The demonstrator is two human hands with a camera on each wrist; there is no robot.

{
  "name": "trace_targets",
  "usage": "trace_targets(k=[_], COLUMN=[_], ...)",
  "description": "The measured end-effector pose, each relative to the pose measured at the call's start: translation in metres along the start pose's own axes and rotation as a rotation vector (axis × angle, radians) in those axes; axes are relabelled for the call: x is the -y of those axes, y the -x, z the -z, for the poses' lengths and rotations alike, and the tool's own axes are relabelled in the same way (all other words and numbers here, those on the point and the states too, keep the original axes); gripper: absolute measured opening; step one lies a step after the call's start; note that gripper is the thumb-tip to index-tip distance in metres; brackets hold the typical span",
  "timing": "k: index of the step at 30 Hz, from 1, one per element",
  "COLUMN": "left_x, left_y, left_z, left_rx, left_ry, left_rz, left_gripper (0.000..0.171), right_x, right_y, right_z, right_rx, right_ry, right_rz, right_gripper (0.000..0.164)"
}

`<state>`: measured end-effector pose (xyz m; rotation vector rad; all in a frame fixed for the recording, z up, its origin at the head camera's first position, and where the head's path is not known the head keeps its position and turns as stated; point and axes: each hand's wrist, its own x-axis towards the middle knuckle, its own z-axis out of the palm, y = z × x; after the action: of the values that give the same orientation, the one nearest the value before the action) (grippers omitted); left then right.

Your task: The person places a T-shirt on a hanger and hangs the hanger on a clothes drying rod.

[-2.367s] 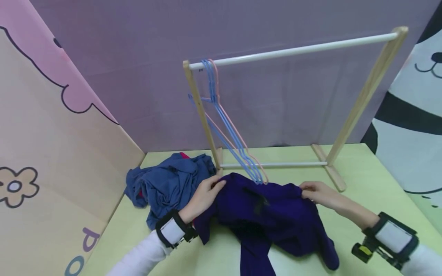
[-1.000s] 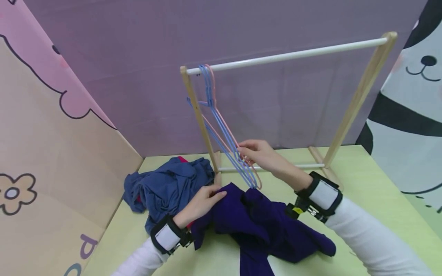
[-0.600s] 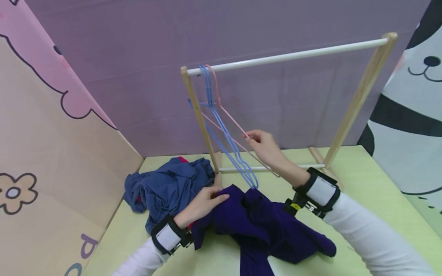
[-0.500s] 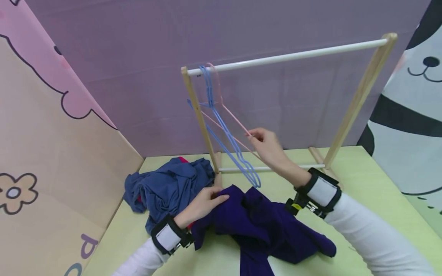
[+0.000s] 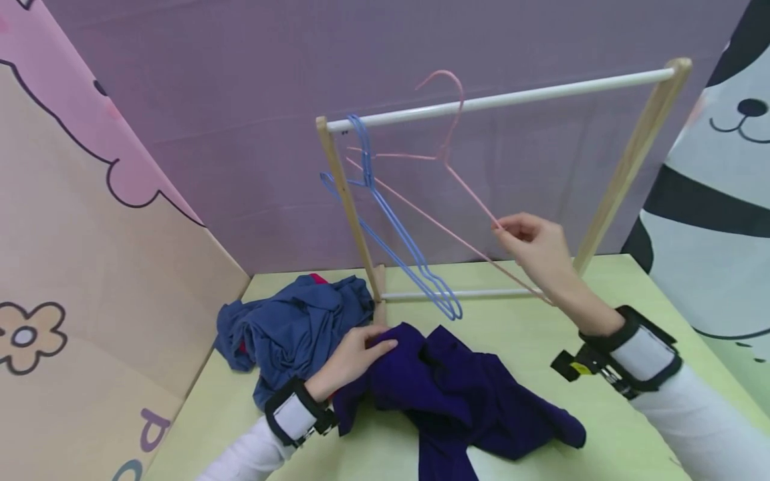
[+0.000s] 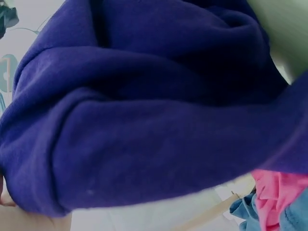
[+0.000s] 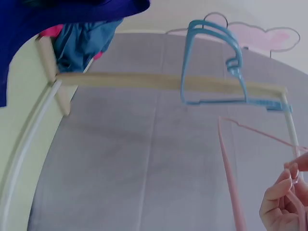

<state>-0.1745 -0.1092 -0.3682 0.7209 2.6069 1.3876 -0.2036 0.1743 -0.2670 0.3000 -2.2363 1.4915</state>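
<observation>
My left hand [image 5: 351, 357] pinches the edge of a dark purple long-sleeved top [image 5: 445, 387] that lies crumpled on the table. In the left wrist view the top [image 6: 154, 139] fills most of the picture and hides nearly all of that hand. My right hand [image 5: 538, 254] pinches the sloping arm of a pink clothes hanger [image 5: 472, 192], up in front of the rack. The hanger's hook rises above the white rail [image 5: 559, 91] in the head view. Two or so blue hangers [image 5: 365, 150] hang at the rail's left end.
A heap of blue clothes [image 5: 289, 314] with red bits lies left, against the rack's left wooden post [image 5: 349, 214]. The right post [image 5: 631, 160] stands behind my right hand. A low white bar [image 5: 481, 294] joins the feet. Patterned walls enclose the pale green table [image 5: 625, 374].
My right hand let go of the purple top, took the pink hanger, and carried it off the rail's left end toward the right. The left hand stays on the top.
</observation>
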Motion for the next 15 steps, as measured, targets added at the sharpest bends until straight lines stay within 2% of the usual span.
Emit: trace_targets(k=[3,9,15], left_x=[0.013,0.018,0.021], left_y=[-0.002,-0.001,0.002], left_z=[-0.003,-0.005,-0.003], left_rx=[-0.019,-0.049,-0.077], left_ry=[-0.013,-0.053,-0.051], left_rz=[-0.011,-0.065,-0.064], left_gripper=[0.027,0.029,0.027], right_x=[-0.012,-0.037,-0.061], right_y=[0.011,0.042,0.078], right_z=[0.017,0.049,0.082], right_rx=[-0.008,0.023,0.114], right_ry=[0.025,0.163,0.241], right_rz=[-0.005,-0.015,-0.110], right_gripper=[0.007,0.005,0.006])
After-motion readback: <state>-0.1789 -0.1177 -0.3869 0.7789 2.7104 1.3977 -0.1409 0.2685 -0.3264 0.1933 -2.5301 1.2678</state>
